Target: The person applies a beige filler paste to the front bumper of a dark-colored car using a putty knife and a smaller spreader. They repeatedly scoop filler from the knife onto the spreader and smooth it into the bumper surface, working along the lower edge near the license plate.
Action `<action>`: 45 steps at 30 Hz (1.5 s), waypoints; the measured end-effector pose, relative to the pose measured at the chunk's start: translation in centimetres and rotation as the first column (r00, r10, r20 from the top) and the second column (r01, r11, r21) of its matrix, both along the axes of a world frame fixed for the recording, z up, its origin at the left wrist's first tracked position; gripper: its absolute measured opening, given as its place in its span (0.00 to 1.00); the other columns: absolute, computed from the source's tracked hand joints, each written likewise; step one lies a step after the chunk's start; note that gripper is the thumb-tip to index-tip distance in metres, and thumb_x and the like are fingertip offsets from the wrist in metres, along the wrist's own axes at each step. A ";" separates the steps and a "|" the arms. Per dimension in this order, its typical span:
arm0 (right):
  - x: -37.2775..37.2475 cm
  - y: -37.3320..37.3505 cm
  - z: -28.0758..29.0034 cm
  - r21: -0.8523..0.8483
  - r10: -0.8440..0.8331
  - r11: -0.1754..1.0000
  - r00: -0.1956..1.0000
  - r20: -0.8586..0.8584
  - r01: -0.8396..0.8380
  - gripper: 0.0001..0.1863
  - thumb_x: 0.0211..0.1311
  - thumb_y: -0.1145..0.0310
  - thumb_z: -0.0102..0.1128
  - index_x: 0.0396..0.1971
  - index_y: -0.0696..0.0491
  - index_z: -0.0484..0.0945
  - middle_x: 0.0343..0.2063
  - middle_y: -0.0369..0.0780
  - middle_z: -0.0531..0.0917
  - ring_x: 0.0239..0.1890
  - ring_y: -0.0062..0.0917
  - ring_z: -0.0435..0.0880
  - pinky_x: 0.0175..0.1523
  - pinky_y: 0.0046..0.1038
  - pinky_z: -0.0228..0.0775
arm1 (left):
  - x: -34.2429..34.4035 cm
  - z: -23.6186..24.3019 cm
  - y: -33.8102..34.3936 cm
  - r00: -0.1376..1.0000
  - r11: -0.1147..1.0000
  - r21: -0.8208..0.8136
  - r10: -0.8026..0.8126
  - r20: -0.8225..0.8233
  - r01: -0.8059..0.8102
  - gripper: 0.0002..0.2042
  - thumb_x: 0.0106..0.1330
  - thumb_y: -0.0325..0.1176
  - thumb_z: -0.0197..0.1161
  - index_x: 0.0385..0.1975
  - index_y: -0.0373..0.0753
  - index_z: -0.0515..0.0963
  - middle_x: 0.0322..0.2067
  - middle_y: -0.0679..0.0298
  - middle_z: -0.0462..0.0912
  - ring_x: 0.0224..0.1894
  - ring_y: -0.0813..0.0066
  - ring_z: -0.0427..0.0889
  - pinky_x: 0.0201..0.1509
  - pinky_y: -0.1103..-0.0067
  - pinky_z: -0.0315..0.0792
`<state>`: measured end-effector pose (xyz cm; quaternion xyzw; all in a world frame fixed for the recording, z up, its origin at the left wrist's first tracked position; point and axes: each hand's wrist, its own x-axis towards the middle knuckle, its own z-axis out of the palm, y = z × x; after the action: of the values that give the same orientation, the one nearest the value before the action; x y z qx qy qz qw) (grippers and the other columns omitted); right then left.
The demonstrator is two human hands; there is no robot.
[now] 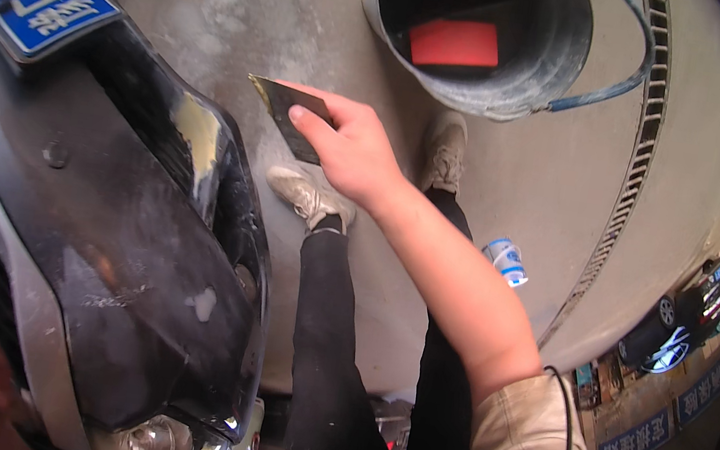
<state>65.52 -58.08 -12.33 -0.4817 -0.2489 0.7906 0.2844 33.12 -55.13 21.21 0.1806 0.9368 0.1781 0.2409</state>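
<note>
My right hand [344, 143] is closed around a thin dark putty spreader [294, 117], its thumb pressed on the flat face. Yellowish putty lines the spreader's far left edge. Left of the hand and apart from it is a dark car bumper [127, 227]. A pale yellow putty patch [198, 134] sits on the bumper near its edge, with scuffs and a whitish smear elsewhere on the dark surface. No part of my left hand can be made out.
A dark bucket [527, 101] with a blue handle stands ahead, a red flat piece [454, 44] inside it. My shoes [308, 197] are on the concrete floor, and a small white-and-blue tub [506, 261] is to their right. A drain grate [640, 146] runs along the right. The blue licence plate [49, 2] juts out.
</note>
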 end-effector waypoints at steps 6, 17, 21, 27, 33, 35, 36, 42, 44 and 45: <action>2.1 2.2 8.3 -0.182 -0.350 0.934 0.886 -0.303 0.307 0.22 0.80 0.73 0.52 0.69 0.60 0.72 0.61 0.38 0.82 0.60 0.20 0.79 0.68 0.26 0.69 | 7.4 -6.1 -1.2 0.533 0.838 -0.036 -0.313 0.786 0.545 0.18 0.84 0.42 0.49 0.37 0.33 0.76 0.22 0.62 0.79 0.19 0.79 0.75 0.21 0.81 0.69; 10.8 3.5 16.3 0.557 0.233 0.809 0.972 -0.014 -0.186 0.25 0.67 0.85 0.57 0.65 0.61 0.77 0.61 0.49 0.83 0.63 0.38 0.83 0.68 0.34 0.74 | 15.4 -11.8 -4.7 0.183 0.870 0.216 -0.323 0.928 0.443 0.20 0.84 0.44 0.49 0.40 0.32 0.79 0.22 0.65 0.80 0.18 0.81 0.74 0.24 0.82 0.68; 13.4 2.0 14.9 0.573 0.323 0.728 0.926 0.195 -0.375 0.32 0.57 0.87 0.60 0.64 0.51 0.79 0.58 0.45 0.84 0.59 0.39 0.85 0.62 0.35 0.81 | 16.4 -13.5 -6.3 0.158 0.846 0.270 -0.377 0.913 0.460 0.22 0.84 0.46 0.47 0.41 0.31 0.79 0.20 0.63 0.79 0.17 0.78 0.73 0.23 0.80 0.68; 14.9 -1.7 12.6 0.406 0.482 0.667 0.777 0.405 -0.625 0.27 0.58 0.82 0.61 0.59 0.52 0.82 0.54 0.45 0.86 0.54 0.39 0.87 0.57 0.37 0.82 | 19.2 -15.5 -9.8 0.365 0.979 0.202 -0.177 0.914 -0.031 0.29 0.81 0.58 0.48 0.45 0.30 0.74 0.19 0.61 0.77 0.16 0.76 0.72 0.21 0.79 0.68; 12.7 -1.5 13.1 0.701 -0.079 0.495 0.777 0.625 -0.514 0.25 0.46 0.79 0.64 0.50 0.58 0.86 0.54 0.41 0.85 0.51 0.39 0.83 0.54 0.38 0.78 | 23.2 -17.2 -13.1 0.686 0.990 0.139 -0.096 0.721 -0.008 0.22 0.84 0.48 0.46 0.42 0.32 0.77 0.24 0.63 0.81 0.21 0.81 0.76 0.26 0.84 0.69; 11.1 -1.1 14.5 0.729 -0.093 0.465 0.792 0.604 -0.501 0.24 0.48 0.75 0.64 0.50 0.58 0.86 0.55 0.41 0.85 0.51 0.39 0.82 0.54 0.38 0.78 | 23.6 -17.2 -13.6 0.716 0.990 0.141 -0.083 0.693 -0.022 0.22 0.85 0.46 0.45 0.41 0.32 0.77 0.24 0.64 0.81 0.21 0.81 0.76 0.26 0.83 0.69; 10.3 -0.8 15.0 0.748 -0.101 0.442 0.801 0.590 -0.495 0.24 0.48 0.73 0.64 0.50 0.58 0.86 0.55 0.41 0.85 0.50 0.38 0.82 0.54 0.38 0.78 | 23.6 -17.1 -13.8 0.725 0.985 0.165 -0.156 0.671 0.059 0.22 0.85 0.46 0.45 0.40 0.32 0.77 0.24 0.64 0.81 0.22 0.81 0.76 0.26 0.83 0.69; 7.7 -1.1 15.3 0.649 0.164 0.474 0.784 0.598 -0.595 0.22 0.53 0.70 0.63 0.51 0.55 0.86 0.54 0.40 0.86 0.51 0.36 0.82 0.53 0.38 0.77 | 21.9 -15.4 -14.4 0.706 0.939 0.191 -0.341 0.621 0.286 0.22 0.84 0.44 0.47 0.37 0.30 0.77 0.23 0.64 0.81 0.22 0.80 0.77 0.25 0.82 0.69; 8.1 -1.3 14.8 0.671 0.240 0.482 0.821 0.518 -0.564 0.22 0.55 0.72 0.64 0.52 0.55 0.85 0.52 0.40 0.86 0.50 0.36 0.83 0.54 0.38 0.77 | 21.2 -14.7 -14.4 0.718 0.944 0.193 -0.329 0.614 0.268 0.21 0.85 0.46 0.45 0.40 0.32 0.75 0.24 0.63 0.80 0.20 0.80 0.75 0.24 0.83 0.68; 8.4 -1.4 14.5 0.673 0.272 0.498 0.835 0.478 -0.547 0.21 0.56 0.72 0.64 0.52 0.55 0.84 0.50 0.40 0.87 0.50 0.36 0.84 0.55 0.39 0.77 | 20.7 -14.2 -14.2 0.721 0.950 0.188 -0.312 0.618 0.250 0.21 0.85 0.46 0.44 0.41 0.33 0.74 0.24 0.62 0.80 0.20 0.80 0.74 0.24 0.83 0.68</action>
<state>73.92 -59.50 2.16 -0.3487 -0.7198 0.5567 0.2247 53.79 -69.37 6.98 0.2593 0.7505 0.2328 0.5615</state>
